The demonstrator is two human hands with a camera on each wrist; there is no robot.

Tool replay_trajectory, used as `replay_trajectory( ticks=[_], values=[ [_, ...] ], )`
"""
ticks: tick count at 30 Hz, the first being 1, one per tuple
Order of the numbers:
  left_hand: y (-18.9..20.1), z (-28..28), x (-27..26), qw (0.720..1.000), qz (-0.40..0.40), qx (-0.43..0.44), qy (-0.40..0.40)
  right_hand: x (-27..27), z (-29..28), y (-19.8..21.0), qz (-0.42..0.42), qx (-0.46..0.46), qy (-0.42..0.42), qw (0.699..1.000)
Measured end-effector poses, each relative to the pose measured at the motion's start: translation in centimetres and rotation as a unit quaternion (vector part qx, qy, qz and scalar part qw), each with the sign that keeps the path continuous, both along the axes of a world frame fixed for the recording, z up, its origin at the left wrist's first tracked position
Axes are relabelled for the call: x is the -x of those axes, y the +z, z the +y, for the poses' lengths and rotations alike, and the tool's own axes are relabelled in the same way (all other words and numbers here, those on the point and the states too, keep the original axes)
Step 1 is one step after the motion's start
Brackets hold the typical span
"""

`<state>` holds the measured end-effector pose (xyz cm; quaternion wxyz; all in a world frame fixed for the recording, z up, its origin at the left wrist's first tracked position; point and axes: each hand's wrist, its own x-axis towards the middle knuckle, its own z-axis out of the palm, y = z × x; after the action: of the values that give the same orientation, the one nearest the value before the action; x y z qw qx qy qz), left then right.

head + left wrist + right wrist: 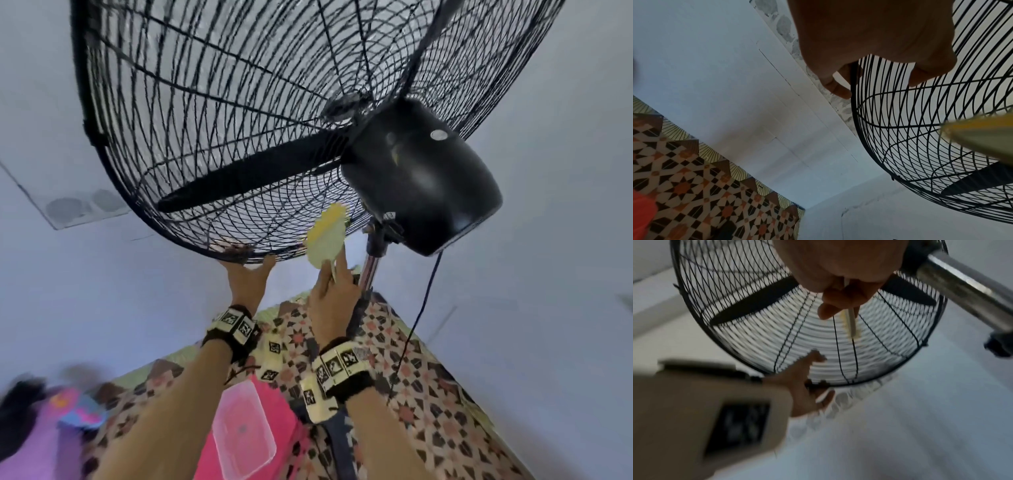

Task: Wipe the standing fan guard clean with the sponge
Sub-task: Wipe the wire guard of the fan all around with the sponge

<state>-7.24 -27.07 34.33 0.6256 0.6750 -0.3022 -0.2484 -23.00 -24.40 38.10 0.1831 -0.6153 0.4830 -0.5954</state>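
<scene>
The black wire fan guard (205, 137) fills the upper head view, with a dark blade inside it. My left hand (247, 274) grips the guard's bottom rim from below; the left wrist view shows its fingers (838, 91) curled over the rim of the guard (920, 129). My right hand (330, 270) pinches a thin yellow-and-white sponge (327, 236) and holds it against the guard's lower rear wires, near the motor. In the right wrist view the sponge (851, 321) is edge-on between the fingers (826, 313), touching the guard (756, 337), and the left hand (807, 386) holds the rim.
The black motor housing (421, 178) sits right of the sponge on a chrome pole (371, 270), with a cord (421, 308) hanging beside it. Below lie a patterned mat (428, 394) and a clear plastic container (243, 431) on something pink. White walls surround the fan.
</scene>
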Motion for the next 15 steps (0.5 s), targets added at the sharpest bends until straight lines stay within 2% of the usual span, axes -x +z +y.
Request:
replay_trajectory(
  ticks=[4,7,10,12,15],
  values=[
    [-0.2,0.0,-0.6,1.0,-0.012,-0.014,-0.021,0.0,1.3,-3.8,0.109,-0.077,0.05,0.99],
    [-0.2,0.1,-0.6,0.999,-0.027,-0.008,-0.028,0.6,0.2,-4.5,0.055,-0.08,0.037,0.995],
    [-0.2,0.1,-0.6,0.999,-0.026,-0.005,-0.024,0.1,0.0,-2.7,-0.004,-0.034,0.014,0.999],
    [-0.1,0.1,-0.6,0.999,-0.024,-0.005,-0.021,-1.1,0.5,-3.7,0.011,-0.053,0.042,0.998],
    [0.1,0.4,-0.6,0.999,-0.025,-0.015,-0.021,-1.8,1.1,-8.3,0.053,-0.102,0.097,0.989]
  ],
)
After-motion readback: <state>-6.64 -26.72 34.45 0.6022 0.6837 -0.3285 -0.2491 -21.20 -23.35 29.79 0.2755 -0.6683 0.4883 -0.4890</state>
